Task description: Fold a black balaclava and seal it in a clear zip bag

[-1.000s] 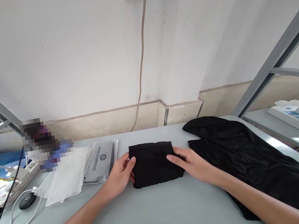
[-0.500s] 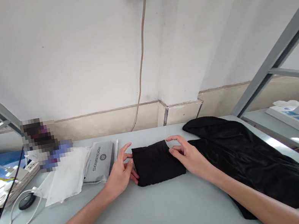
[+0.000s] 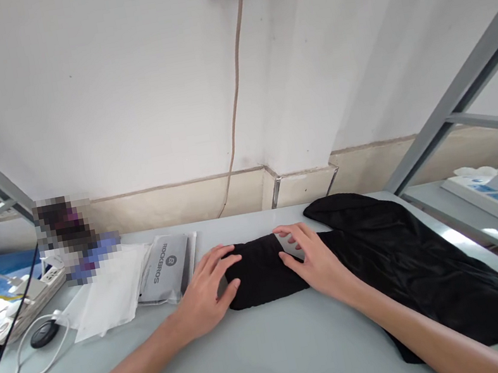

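Lying flat: folded black cloth (image 3: 264, 274), on the grey table (image 3: 268, 350).
My left hand (image 3: 210, 293): fingers spread, at the cloth's left edge.
My right hand (image 3: 314, 258): fingers parted, at its right edge.
Left of cloth: ROCKBROS packet (image 3: 164, 269).

Two bare hands (image 3: 251, 277) at a folded black cloth (image 3: 264, 271), larger black fabric (image 3: 417, 266) alongside, grey ROCKBROS packet (image 3: 165, 268), grey table (image 3: 268, 350)
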A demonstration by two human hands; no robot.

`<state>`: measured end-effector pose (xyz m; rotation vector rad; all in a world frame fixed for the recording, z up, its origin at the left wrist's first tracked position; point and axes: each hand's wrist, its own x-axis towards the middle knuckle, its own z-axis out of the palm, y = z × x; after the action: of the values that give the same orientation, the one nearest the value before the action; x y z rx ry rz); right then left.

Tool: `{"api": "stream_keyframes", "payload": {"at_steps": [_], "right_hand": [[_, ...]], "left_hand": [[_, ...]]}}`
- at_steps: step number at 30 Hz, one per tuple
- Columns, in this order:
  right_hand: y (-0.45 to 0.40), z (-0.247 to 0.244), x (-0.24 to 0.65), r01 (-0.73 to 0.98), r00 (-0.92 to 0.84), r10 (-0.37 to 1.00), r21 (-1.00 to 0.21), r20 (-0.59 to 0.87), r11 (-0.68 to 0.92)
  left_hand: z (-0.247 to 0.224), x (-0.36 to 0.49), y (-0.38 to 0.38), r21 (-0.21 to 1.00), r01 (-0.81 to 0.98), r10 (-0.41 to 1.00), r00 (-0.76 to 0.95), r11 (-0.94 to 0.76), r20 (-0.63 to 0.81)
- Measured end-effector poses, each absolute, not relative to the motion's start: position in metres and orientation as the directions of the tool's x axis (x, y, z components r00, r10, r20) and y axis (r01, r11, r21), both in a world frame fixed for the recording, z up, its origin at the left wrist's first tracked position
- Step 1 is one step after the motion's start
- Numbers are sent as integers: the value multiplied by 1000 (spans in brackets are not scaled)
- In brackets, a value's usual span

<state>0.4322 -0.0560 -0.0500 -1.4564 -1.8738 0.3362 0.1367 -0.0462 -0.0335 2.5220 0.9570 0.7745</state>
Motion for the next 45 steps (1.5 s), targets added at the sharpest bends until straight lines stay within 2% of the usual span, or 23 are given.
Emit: {"api": "stream_keyframes", "payload": {"at_steps": [3, 6, 9, 13, 16, 18, 21, 24, 29, 34, 39, 45], "right_hand": [[-59, -46, 432, 742, -267, 857, -474, 440, 474], [-61, -49, 430, 743, -406, 838, -402, 365, 536], [-60, -54, 429, 753, -429, 853, -405, 297, 519], [-59, -52, 430, 775, -351, 866, -408, 355, 482], [-61, -45, 429, 723, -431, 819, -399, 379, 565], [-64, -41, 426, 670, -531, 781, -401, 329, 625], [-67, -41, 423, 669, -604, 775, -411, 185, 619], [-66, -44, 425, 716, -580, 807, -404, 110, 570], [-61, -52, 432, 796, -481, 870, -365, 103, 483], [-57, -55, 433, 852, -374, 906, -312, 200, 421], [-56, -53, 433, 847, -230, 921, -402, 314, 349], [-54, -58, 433, 775, -101, 956, -581, 274, 249]], "left_hand": [[-35, 138, -45, 403, 469, 604, 721, -786, 339], [-35, 139, -45, 400, 460, 592, 738, -793, 324], [-34, 138, -46, 408, 466, 602, 730, -785, 324], [-35, 138, -49, 400, 501, 626, 721, -767, 297], [-37, 139, -50, 373, 500, 611, 734, -781, 296], [-39, 140, -49, 358, 471, 577, 759, -807, 302], [-41, 139, -47, 344, 429, 531, 793, -835, 299], [-42, 139, -47, 327, 463, 555, 776, -824, 300], [-42, 140, -48, 284, 540, 609, 735, -792, 300], [-46, 140, -47, 268, 579, 638, 684, -770, 354], [-47, 140, -47, 407, 650, 767, 522, -641, 374], [-47, 139, -49, 561, 657, 862, 424, -504, 278]]}}
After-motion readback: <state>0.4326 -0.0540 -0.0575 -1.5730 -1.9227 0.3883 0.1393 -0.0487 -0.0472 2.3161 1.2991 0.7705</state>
